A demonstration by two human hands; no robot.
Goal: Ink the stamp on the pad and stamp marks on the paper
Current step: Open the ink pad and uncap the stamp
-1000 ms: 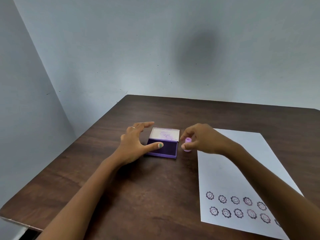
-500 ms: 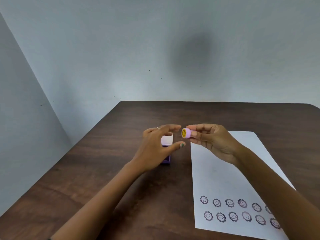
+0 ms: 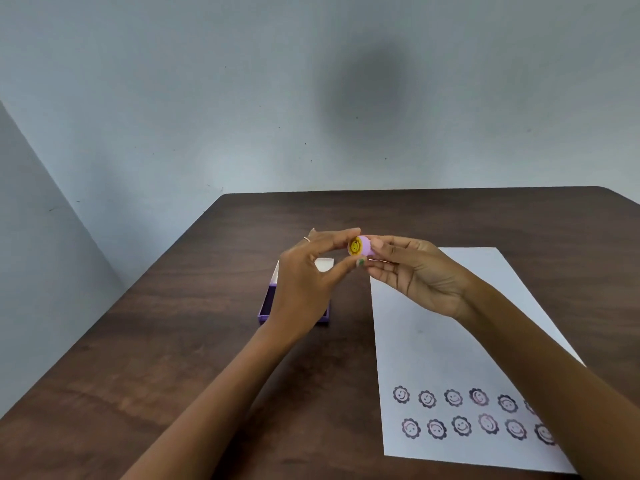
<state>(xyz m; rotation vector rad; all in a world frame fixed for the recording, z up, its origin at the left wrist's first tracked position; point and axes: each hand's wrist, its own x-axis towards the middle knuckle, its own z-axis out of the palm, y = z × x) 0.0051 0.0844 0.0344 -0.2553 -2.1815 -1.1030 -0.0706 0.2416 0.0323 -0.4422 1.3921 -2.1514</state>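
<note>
A small pink stamp (image 3: 363, 246) with a yellow smiley end is held in the air above the table, lying sideways. My right hand (image 3: 420, 273) pinches its right end and my left hand (image 3: 311, 268) pinches its left end with thumb and forefinger. Under my left hand lies the open purple ink pad box (image 3: 268, 303), mostly hidden, its white lid (image 3: 325, 264) tipped back. To the right lies the white paper (image 3: 436, 348), with two rows of several purple smiley-flower marks (image 3: 462, 412) near its front edge.
The dark wooden table (image 3: 173, 358) fills the lower view, its left edge running diagonally beside a pale wall (image 3: 52, 271). A second pale wall (image 3: 311, 116) stands right behind the table's far edge.
My right hand lifted the stamp off the table beside the ink pad and turned it sideways. My left hand left the ink pad box, rose and closed on the stamp's other end.
</note>
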